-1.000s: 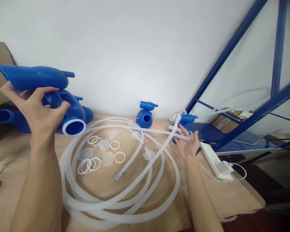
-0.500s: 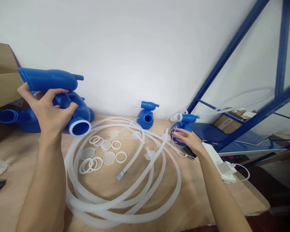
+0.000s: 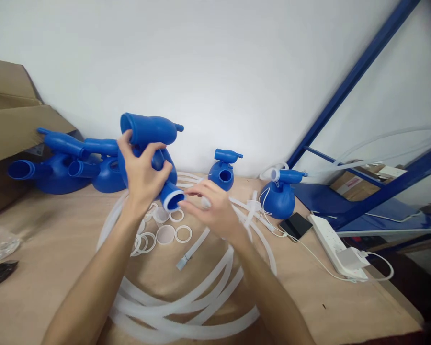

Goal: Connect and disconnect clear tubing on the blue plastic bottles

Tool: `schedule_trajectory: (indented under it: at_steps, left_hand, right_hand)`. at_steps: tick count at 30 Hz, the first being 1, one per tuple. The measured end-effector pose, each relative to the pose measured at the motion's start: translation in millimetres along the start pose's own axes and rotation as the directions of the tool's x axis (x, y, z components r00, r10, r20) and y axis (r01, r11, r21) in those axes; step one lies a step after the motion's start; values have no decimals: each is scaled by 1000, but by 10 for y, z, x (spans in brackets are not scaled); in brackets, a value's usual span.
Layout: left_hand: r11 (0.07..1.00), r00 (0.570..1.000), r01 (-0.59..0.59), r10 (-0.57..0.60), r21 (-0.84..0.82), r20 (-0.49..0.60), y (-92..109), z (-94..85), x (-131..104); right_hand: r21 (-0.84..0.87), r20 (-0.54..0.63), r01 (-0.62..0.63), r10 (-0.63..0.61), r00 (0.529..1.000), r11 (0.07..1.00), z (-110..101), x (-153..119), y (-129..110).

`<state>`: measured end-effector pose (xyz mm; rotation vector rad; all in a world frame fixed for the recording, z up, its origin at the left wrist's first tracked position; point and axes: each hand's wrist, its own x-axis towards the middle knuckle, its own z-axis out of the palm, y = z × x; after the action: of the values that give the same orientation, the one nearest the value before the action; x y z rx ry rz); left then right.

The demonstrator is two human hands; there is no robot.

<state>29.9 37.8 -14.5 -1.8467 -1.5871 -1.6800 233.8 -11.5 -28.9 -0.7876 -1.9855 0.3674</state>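
My left hand is closed around the handle of a blue plastic bottle, holding it tilted above the table. The bottle has a tube-shaped top piece and a wide neck that points down to the right. A white ring sits around the mouth of that neck. At the mouth, the bent fingertips and thumb of my right hand pinch the ring's right edge. Beneath lie loose white rings and round translucent caps. Part of the bottle's body is hidden behind my left hand.
Coiled translucent hose covers the table's middle. More blue bottles stand at left, with a small one by the wall and another at right. A phone, power strip, cardboard box and blue shelf frame surround them.
My left hand has carried the blue bottle rightward, toward the middle. My right hand has left the right-hand bottle and moved left to the white ring at the held bottle's mouth.
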Motion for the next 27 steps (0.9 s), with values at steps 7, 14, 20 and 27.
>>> schedule_trajectory:
  at_steps: [7, 14, 20, 27]
  left_hand:
    - [994, 983, -88, 98, 68, -158, -9, 145, -116]
    - [990, 964, -79, 106, 119, -244, -68, 199, -126]
    - [991, 971, -80, 103, 110, -215, -43, 190, -136]
    - [998, 979, -23, 35, 65, -201, -81, 233, -139]
  right_hand:
    - [33, -48, -228, 229, 972, 973, 441, -66, -38]
    - [115, 26, -268, 267, 963, 956, 538, -26, 121]
    - [37, 68, -148, 145, 987, 988, 582, -50, 195]
    - [64, 4, -82, 82, 997, 995, 666, -67, 264]
